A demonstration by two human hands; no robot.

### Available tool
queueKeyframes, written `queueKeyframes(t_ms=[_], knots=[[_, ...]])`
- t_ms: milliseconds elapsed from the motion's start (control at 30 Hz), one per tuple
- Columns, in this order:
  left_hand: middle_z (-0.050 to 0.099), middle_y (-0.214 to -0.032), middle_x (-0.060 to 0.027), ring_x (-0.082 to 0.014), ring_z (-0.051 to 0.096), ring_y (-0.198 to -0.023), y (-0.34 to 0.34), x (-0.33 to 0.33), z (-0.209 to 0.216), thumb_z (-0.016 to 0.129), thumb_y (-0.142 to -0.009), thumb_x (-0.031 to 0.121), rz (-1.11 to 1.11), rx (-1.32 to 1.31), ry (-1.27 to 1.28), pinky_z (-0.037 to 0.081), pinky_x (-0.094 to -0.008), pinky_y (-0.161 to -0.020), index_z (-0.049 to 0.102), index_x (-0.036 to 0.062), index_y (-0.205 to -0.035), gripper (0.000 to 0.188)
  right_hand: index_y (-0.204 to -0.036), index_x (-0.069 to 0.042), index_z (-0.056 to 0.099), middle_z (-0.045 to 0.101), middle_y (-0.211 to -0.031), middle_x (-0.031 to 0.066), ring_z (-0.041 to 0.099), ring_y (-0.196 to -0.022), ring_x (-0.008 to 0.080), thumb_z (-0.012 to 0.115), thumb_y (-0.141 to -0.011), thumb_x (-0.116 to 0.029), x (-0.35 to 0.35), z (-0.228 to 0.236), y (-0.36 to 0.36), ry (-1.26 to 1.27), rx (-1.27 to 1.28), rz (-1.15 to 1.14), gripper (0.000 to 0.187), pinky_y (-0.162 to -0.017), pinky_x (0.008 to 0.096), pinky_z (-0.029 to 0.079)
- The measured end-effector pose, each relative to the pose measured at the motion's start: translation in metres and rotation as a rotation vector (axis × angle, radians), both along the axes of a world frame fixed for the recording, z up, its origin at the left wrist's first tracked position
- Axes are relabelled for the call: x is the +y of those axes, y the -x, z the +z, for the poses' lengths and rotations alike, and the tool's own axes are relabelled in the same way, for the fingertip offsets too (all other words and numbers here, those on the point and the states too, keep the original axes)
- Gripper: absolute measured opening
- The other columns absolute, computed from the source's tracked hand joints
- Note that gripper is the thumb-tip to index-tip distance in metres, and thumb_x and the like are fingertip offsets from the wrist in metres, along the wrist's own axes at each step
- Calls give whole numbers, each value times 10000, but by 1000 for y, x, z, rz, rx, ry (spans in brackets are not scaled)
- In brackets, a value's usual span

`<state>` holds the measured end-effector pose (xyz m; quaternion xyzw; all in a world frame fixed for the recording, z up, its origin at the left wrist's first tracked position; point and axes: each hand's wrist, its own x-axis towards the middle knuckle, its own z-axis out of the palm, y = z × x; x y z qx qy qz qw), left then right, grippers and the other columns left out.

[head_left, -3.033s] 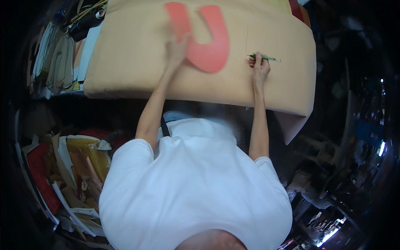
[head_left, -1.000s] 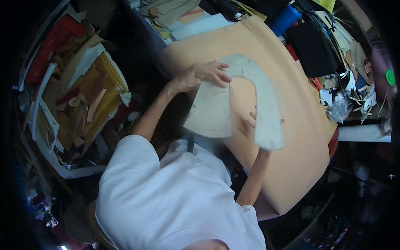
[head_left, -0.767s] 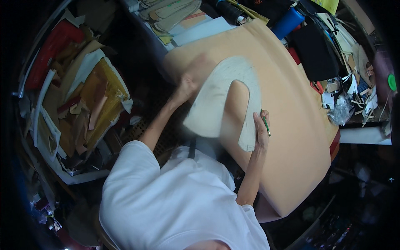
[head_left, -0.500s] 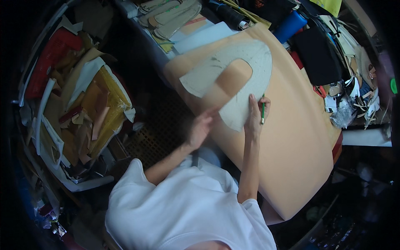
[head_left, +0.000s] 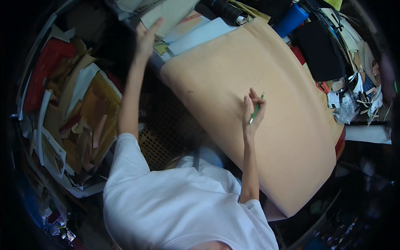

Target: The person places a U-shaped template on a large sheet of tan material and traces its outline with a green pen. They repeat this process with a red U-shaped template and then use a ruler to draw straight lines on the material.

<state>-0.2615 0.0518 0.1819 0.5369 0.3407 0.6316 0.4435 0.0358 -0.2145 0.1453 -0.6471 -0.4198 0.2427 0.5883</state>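
Observation:
My right hand is above a broad tan sheet that looks like leather, holding a slim green pencil with its index finger raised. Faint lines show on the sheet near that hand. Stretched out to the far left, my left hand is slightly blurred, its thumb and fingers apart at the edge of a large pale template piece on the pile there. Whether its fingertips still touch that piece I cannot tell.
White sheets and a dark roll lie behind the leather. A blue bottle, a black case and scraps crowd the right. Leather offcuts fill the left, beside a perforated brown surface.
The pale U-shaped template has gone from the tan sheet. My left hand has swung from the sheet's near edge to the far-left pile. My right hand stays near its place with the pencil.

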Motion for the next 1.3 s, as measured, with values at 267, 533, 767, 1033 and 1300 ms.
queueKeyframes(t_ms=[267, 533, 767, 1033, 1300], knots=[[508, -1365, -269, -426, 462, -1286, 34, 139, -100, 632, -874, 520, 764, 1147, -76, 351, -456, -1082, 321, -4, -1470, 852, -1063, 22, 486, 527, -1269, 225, 568, -1162, 271, 682, -897, -86, -30, -34, -22, 93, -200, -194, 279, -835, 326, 548], [585, -1250, -254, -404, 563, -1159, -86, 136, -99, 448, -929, 68, -199, 1159, -195, 448, -442, -981, 496, -49, -1326, 417, -1071, -41, 543, 609, -1134, 159, 590, -997, 304, 746, -805, -100, -29, -38, -30, 80, -446, -223, 339, -983, 458, 432], [653, -1103, -246, -435, 616, -1050, -105, 201, -145, 517, -922, 217, 67, 1611, -191, 494, -497, -885, 598, 43, -1239, 370, -1051, -41, 544, 622, -1119, 143, 584, -1030, 327, 751, -812, -180, -33, -42, -43, 105, -511, -231, 346, -1057, 490, 346], [691, -1057, -190, -362, 662, -975, -90, 260, -167, 648, -860, 297, -109, 1695, -14, 513, -431, -832, 698, 52, -1093, 342, -1030, -38, 533, 594, -1142, 131, 516, -1155, 316, 712, -849, -249, -38, -46, -44, 84, -500, -228, 330, -1101, 500, 321], [688, -1076, -190, -370, 658, -976, -113, 259, -95, 668, -854, 326, -182, 1861, 126, 506, -426, -825, 687, 34, -1107, 387, -982, -52, 553, 619, -1132, 112, 553, -1072, 298, 756, -815, -229, -39, -46, -45, 40, -536, -257, 317, -1056, 453, 365]])
